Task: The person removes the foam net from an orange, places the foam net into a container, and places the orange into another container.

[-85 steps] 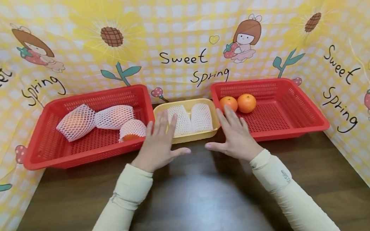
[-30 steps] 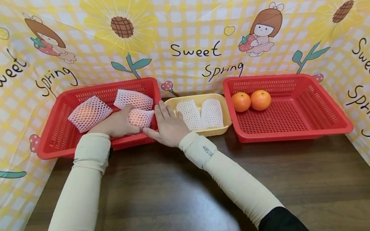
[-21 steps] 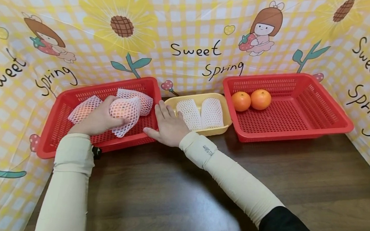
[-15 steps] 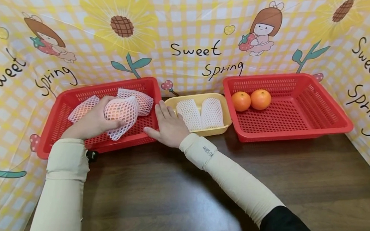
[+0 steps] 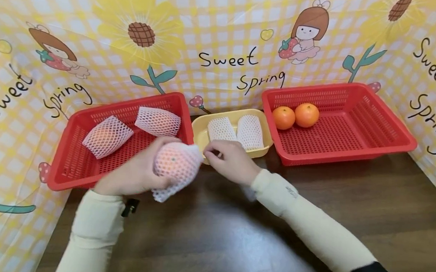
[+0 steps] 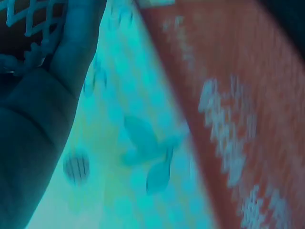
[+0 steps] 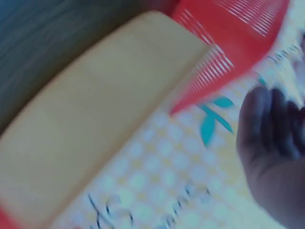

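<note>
In the head view my left hand (image 5: 141,168) grips an orange in a white foam net (image 5: 176,164), above the front edge of the left red basket (image 5: 76,183). Part of the net and the left hand (image 6: 52,81) fill the upper left of the left wrist view. Close to the net's right end is my right hand (image 5: 233,160), its fingers curled toward the thumb. Whether those fingertips touch the net cannot be told. Two more netted fruits, one at the left (image 5: 107,136) and one at the back (image 5: 158,121), lie in the left basket.
A yellow tray (image 5: 200,128) with two white foam nets (image 5: 250,131) stands between the baskets. The right red basket (image 5: 348,154) holds two bare oranges (image 5: 307,115). A patterned cloth (image 5: 225,24) rises behind the dark wooden table (image 5: 196,251).
My left hand has lifted the netted orange out of the left basket, toward me and rightward. My right hand has left the basket's right edge, moved right and curled its fingers.
</note>
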### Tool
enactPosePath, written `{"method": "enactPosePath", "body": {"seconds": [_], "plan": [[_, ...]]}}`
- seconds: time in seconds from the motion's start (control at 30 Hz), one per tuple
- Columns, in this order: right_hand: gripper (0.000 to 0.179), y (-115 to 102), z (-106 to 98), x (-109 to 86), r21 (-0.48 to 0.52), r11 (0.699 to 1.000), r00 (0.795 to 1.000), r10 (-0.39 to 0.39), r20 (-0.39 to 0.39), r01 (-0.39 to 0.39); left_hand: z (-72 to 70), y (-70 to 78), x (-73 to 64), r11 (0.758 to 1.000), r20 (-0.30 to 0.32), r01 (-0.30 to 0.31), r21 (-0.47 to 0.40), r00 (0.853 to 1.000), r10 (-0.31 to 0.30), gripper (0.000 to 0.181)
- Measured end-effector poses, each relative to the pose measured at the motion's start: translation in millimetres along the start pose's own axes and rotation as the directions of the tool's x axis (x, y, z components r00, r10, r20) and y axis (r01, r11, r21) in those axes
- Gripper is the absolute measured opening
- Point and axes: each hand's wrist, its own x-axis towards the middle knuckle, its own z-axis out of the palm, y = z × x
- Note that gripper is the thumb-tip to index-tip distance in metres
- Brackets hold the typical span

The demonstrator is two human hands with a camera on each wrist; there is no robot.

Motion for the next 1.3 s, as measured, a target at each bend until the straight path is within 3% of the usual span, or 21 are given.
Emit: {"method": "enactPosePath", "body": {"seconds": [0.07,0.17,0.3,0.47,0.53,0.6,0.67,0.73,0.83,0.9,1.0,1.1,1.2,1.3], "plan": [[0.006,-2,-19,-24.3,-0.004,0.999,0.998,-0.054,0.04,0.054,24.9,4.2,8.7,0.998,0.084,-0.01,-0.066,0.996,0.015,0.087],[0.008,0,-37,-61.5,-0.009,0.99,0.987,-0.137,0.078,0.138,60.4,7.9,23.4,0.992,0.195,-0.036,-0.117,0.979,0.058,0.087],[0.013,8,-46,-108.3,0.035,0.991,0.99,-0.132,0.038,0.131,100.5,8.3,42.0,0.99,0.304,-0.073,-0.117,0.947,0.106,0.091],[0.03,17,-43,-147.9,0.021,0.984,0.984,-0.177,-0.003,0.177,132.3,6.1,53.5,0.995,0.413,-0.075,-0.059,0.906,0.092,0.103],[0.032,18,-41,-155.4,-0.014,0.982,0.982,-0.186,0.036,0.187,140.1,4.9,55.5,0.997,0.449,-0.068,-0.043,0.89,0.08,0.107],[0.038,17,-38,-158.3,-0.038,0.989,0.985,-0.135,0.111,0.14,145.4,2.9,56.3,0.998,0.47,-0.062,-0.029,0.88,0.069,0.112],[0.048,16,-34,-158.2,-0.053,0.997,0.98,-0.041,0.192,0.052,148.3,0.5,56.2,0.998,0.471,-0.058,-0.015,0.88,0.058,0.115],[0.059,14,-30,-155.9,-0.063,0.997,0.964,0.052,0.261,-0.037,149.1,-1.3,56.2,0.999,0.464,-0.049,-0.001,0.885,0.043,0.117],[0.066,13,-22,-150.3,-0.081,0.99,0.94,0.133,0.313,-0.113,147.0,-2.9,54.7,1.0,0.449,-0.03,0.005,0.893,0.025,0.119],[0.069,14,-17,-145.6,-0.095,0.986,0.938,0.158,0.31,-0.134,144.2,-4.5,52.4,1.0,0.431,-0.028,-0.012,0.902,0.031,0.116],[0.066,15,-16,-141.0,-0.095,0.975,0.936,0.218,0.278,-0.199,139.0,-6.8,46.4,0.998,0.373,-0.037,-0.047,0.926,0.052,0.109],[0.063,15,-21,-138.9,-0.028,0.954,0.927,0.298,0.228,-0.299,135.6,-6.2,40.5,0.994,0.293,-0.063,-0.095,0.952,0.088,0.097],[0.065,12,-29,-138.5,0.074,0.928,0.919,0.348,0.186,-0.366,136.1,-0.7,38.1,0.985,0.197,-0.122,-0.126,0.97,0.145,0.084],[0.074,9,-35,-138.2,0.153,0.911,0.92,0.36,0.155,-0.382,137.3,5.7,37.4,0.976,0.051,-0.187,-0.115,0.98,0.194,0.064]]}}
